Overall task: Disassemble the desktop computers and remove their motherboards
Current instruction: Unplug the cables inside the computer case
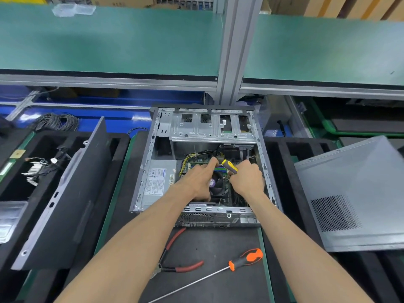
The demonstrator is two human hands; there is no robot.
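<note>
Reaching into the open case (203, 158) at centre, the right hand (248, 178) grips a yellow screwdriver (229, 166) over the motherboard (227, 191) while the left hand (200, 178) points with straight fingers beside it; a slipping tip could gouge the board.

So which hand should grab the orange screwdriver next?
Probably the left hand: it holds nothing, one finger reaching among the cables. The right hand already grips the yellow-and-black screwdriver. The long orange-and-black screwdriver lies in front of the open grey computer case.
</note>
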